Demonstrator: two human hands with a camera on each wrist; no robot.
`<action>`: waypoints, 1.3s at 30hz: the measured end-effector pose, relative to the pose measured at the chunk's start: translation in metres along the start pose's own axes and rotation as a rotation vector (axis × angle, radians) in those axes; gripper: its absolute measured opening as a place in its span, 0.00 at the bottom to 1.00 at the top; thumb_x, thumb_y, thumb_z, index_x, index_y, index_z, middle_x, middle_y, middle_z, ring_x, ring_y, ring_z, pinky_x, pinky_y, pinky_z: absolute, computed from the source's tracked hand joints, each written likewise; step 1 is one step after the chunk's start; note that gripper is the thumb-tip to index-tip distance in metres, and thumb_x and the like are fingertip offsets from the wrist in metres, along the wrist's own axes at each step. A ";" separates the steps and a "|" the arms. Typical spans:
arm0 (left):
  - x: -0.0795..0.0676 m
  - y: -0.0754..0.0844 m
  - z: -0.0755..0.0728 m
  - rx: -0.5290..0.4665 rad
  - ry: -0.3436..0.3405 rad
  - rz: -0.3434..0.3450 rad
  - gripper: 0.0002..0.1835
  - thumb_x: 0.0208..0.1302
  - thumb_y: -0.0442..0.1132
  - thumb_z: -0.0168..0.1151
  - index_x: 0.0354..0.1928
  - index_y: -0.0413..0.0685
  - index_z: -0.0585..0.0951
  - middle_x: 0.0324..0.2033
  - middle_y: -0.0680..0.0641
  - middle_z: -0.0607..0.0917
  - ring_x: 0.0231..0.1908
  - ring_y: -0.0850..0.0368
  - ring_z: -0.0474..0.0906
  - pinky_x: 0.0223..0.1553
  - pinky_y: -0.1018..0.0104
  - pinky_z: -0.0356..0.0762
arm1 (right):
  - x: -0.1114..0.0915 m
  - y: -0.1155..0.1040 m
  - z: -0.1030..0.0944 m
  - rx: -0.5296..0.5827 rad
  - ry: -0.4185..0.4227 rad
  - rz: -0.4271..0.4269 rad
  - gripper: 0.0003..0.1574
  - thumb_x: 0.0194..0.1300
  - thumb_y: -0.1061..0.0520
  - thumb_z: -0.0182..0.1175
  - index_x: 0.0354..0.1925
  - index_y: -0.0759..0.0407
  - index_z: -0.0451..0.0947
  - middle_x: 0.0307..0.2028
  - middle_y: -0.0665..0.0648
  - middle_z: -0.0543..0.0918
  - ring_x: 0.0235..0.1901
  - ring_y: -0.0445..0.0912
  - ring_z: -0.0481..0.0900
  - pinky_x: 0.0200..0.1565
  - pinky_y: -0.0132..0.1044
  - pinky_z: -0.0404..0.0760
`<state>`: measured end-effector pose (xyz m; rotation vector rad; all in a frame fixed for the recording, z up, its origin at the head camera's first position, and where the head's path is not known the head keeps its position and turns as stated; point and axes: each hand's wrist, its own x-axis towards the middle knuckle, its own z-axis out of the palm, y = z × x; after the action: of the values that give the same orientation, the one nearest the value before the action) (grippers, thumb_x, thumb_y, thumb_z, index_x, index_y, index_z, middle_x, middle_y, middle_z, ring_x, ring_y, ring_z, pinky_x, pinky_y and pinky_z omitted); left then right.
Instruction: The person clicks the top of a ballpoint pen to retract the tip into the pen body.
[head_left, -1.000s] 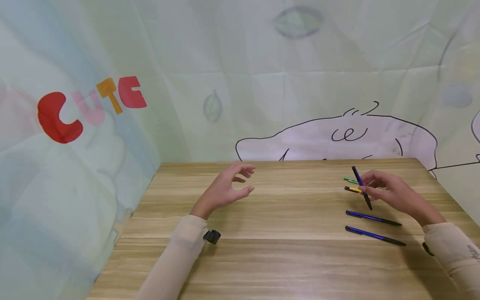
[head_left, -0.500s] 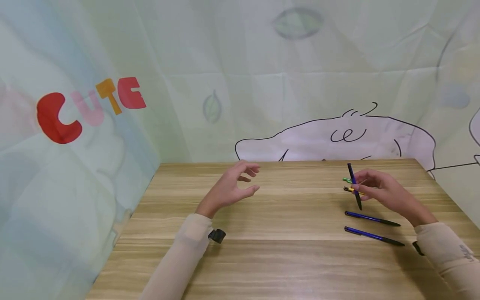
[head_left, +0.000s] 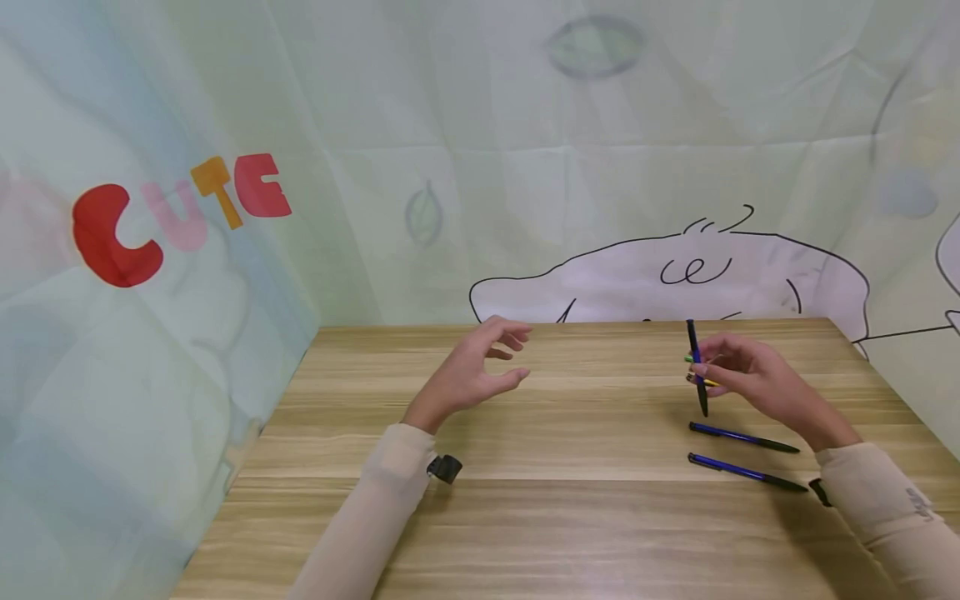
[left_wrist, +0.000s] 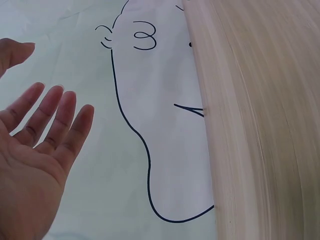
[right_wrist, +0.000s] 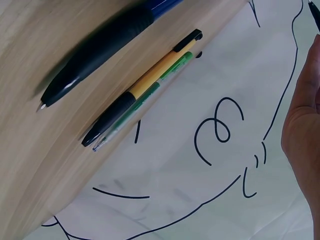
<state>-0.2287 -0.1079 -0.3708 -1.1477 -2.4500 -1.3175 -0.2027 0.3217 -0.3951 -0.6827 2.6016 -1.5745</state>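
Note:
Between thumb and fingertips my right hand (head_left: 757,379) pinches a blue pen (head_left: 694,343), held nearly upright with its black end down. In the right wrist view, only the dark end of that pen (right_wrist: 314,14) shows at the top right corner. Behind the hand lie a yellow pen (right_wrist: 142,75) and a green pen (right_wrist: 160,82), side by side and partly hidden in the head view. Two blue pens, a farther one (head_left: 742,437) and a nearer one (head_left: 746,472), lie below the right hand. My left hand (head_left: 476,367) hovers over the table with relaxed fingers, holding nothing.
The wooden table (head_left: 525,525) reaches back to a printed cloth wall (head_left: 525,192) with a cartoon outline. Another cloth wall with CUTE lettering (head_left: 120,237) stands on the left. A black wrist strap piece (head_left: 446,468) sticks out at the left sleeve.
My right hand has moved left with the blue pen, which has turned more upright and now overlaps the yellow and green pens. My left hand has drifted slightly right.

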 end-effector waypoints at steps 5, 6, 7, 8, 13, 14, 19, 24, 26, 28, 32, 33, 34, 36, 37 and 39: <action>0.004 0.002 0.003 -0.003 0.001 0.006 0.28 0.62 0.37 0.72 0.64 0.50 0.75 0.53 0.50 0.80 0.53 0.49 0.79 0.55 0.61 0.83 | 0.003 -0.004 0.004 0.026 -0.007 0.001 0.17 0.75 0.60 0.58 0.56 0.69 0.72 0.45 0.62 0.85 0.44 0.47 0.87 0.40 0.49 0.89; 0.005 0.002 0.004 -0.003 0.001 0.008 0.28 0.62 0.36 0.72 0.64 0.50 0.75 0.53 0.50 0.80 0.53 0.49 0.79 0.55 0.61 0.83 | 0.003 -0.005 0.004 0.032 -0.008 0.000 0.16 0.75 0.61 0.58 0.56 0.68 0.72 0.45 0.60 0.85 0.44 0.47 0.87 0.40 0.49 0.89; 0.005 0.002 0.004 -0.003 0.001 0.010 0.28 0.62 0.36 0.72 0.64 0.50 0.75 0.53 0.50 0.80 0.53 0.48 0.79 0.55 0.61 0.83 | 0.004 -0.006 0.005 0.037 -0.008 -0.001 0.16 0.75 0.61 0.59 0.56 0.68 0.72 0.45 0.59 0.86 0.44 0.47 0.87 0.40 0.48 0.89; 0.006 0.003 0.005 -0.003 0.001 0.012 0.28 0.62 0.36 0.72 0.64 0.50 0.75 0.53 0.50 0.80 0.53 0.48 0.79 0.55 0.61 0.83 | 0.004 -0.006 0.006 0.042 -0.009 -0.001 0.16 0.75 0.60 0.59 0.56 0.67 0.72 0.45 0.58 0.86 0.44 0.47 0.88 0.40 0.48 0.89; 0.008 0.003 0.007 -0.011 0.001 0.020 0.28 0.62 0.36 0.71 0.64 0.49 0.76 0.52 0.50 0.80 0.53 0.51 0.79 0.55 0.61 0.83 | 0.006 -0.009 0.008 0.056 -0.007 -0.001 0.15 0.75 0.60 0.59 0.55 0.65 0.72 0.44 0.58 0.86 0.43 0.46 0.88 0.40 0.46 0.90; 0.009 0.003 0.007 -0.012 0.002 0.022 0.28 0.62 0.36 0.71 0.64 0.50 0.76 0.52 0.51 0.80 0.52 0.52 0.79 0.54 0.61 0.83 | 0.007 -0.009 0.009 0.058 -0.008 -0.001 0.15 0.75 0.60 0.59 0.55 0.65 0.72 0.44 0.58 0.86 0.43 0.47 0.88 0.40 0.46 0.90; 0.011 0.003 0.009 -0.028 0.003 0.031 0.29 0.62 0.36 0.72 0.65 0.52 0.76 0.52 0.51 0.80 0.52 0.51 0.79 0.55 0.59 0.83 | 0.008 -0.011 0.011 0.061 0.001 0.007 0.16 0.75 0.58 0.59 0.56 0.64 0.72 0.45 0.61 0.86 0.44 0.49 0.87 0.41 0.45 0.89; 0.012 0.005 0.010 -0.034 -0.005 0.028 0.30 0.62 0.37 0.72 0.66 0.54 0.75 0.53 0.52 0.80 0.53 0.54 0.78 0.56 0.58 0.83 | 0.009 -0.015 0.016 0.068 0.014 0.022 0.17 0.74 0.56 0.60 0.56 0.63 0.73 0.47 0.67 0.84 0.44 0.51 0.87 0.42 0.47 0.89; 0.013 0.006 0.010 -0.032 -0.006 0.030 0.30 0.62 0.37 0.72 0.66 0.54 0.75 0.53 0.52 0.80 0.53 0.54 0.78 0.56 0.60 0.83 | 0.011 -0.016 0.017 0.078 0.019 0.027 0.17 0.74 0.56 0.60 0.56 0.62 0.73 0.47 0.69 0.84 0.45 0.52 0.87 0.42 0.47 0.89; 0.014 0.006 0.011 -0.030 -0.007 0.035 0.30 0.62 0.36 0.72 0.66 0.52 0.75 0.53 0.52 0.80 0.53 0.52 0.79 0.55 0.61 0.83 | 0.012 -0.018 0.018 0.084 0.020 0.028 0.17 0.74 0.55 0.61 0.55 0.62 0.73 0.47 0.68 0.84 0.45 0.53 0.87 0.42 0.47 0.89; 0.016 0.007 0.013 -0.025 -0.010 0.042 0.30 0.62 0.36 0.72 0.66 0.51 0.75 0.53 0.52 0.80 0.53 0.53 0.79 0.55 0.62 0.83 | 0.014 -0.020 0.021 0.108 0.008 0.007 0.17 0.74 0.57 0.60 0.56 0.63 0.72 0.47 0.69 0.83 0.45 0.51 0.87 0.42 0.45 0.89; 0.017 0.008 0.014 -0.023 -0.011 0.044 0.30 0.62 0.36 0.72 0.66 0.51 0.75 0.53 0.52 0.80 0.53 0.54 0.79 0.55 0.62 0.83 | 0.015 -0.021 0.022 0.115 0.006 0.000 0.16 0.74 0.58 0.60 0.56 0.64 0.72 0.47 0.70 0.83 0.44 0.50 0.87 0.42 0.44 0.89; 0.017 0.008 0.014 -0.022 -0.010 0.045 0.30 0.62 0.36 0.72 0.66 0.51 0.75 0.53 0.52 0.80 0.53 0.56 0.79 0.56 0.61 0.83 | 0.015 -0.022 0.022 0.123 0.004 -0.005 0.16 0.75 0.58 0.59 0.56 0.64 0.72 0.47 0.70 0.83 0.44 0.50 0.87 0.42 0.44 0.89; 0.018 0.009 0.015 -0.018 -0.010 0.047 0.30 0.62 0.36 0.72 0.66 0.52 0.75 0.54 0.52 0.80 0.53 0.58 0.78 0.56 0.60 0.83 | 0.016 -0.023 0.024 0.143 0.006 -0.014 0.16 0.74 0.59 0.59 0.55 0.66 0.72 0.46 0.70 0.83 0.44 0.50 0.87 0.41 0.44 0.89; 0.018 0.009 0.016 -0.018 -0.009 0.048 0.30 0.62 0.36 0.72 0.66 0.52 0.75 0.54 0.52 0.80 0.53 0.58 0.78 0.56 0.60 0.83 | 0.017 -0.024 0.025 0.149 0.009 -0.017 0.16 0.74 0.59 0.59 0.55 0.66 0.73 0.45 0.69 0.84 0.43 0.50 0.87 0.40 0.44 0.89; 0.019 0.009 0.017 -0.024 -0.008 0.050 0.30 0.62 0.36 0.72 0.66 0.51 0.75 0.54 0.52 0.80 0.53 0.59 0.78 0.56 0.58 0.83 | 0.018 -0.025 0.026 0.155 0.016 -0.019 0.16 0.74 0.60 0.59 0.54 0.68 0.73 0.44 0.66 0.85 0.43 0.50 0.87 0.40 0.44 0.89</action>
<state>-0.2320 -0.0811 -0.3663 -1.2139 -2.4004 -1.3346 -0.2037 0.2832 -0.3834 -0.6873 2.4567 -1.7712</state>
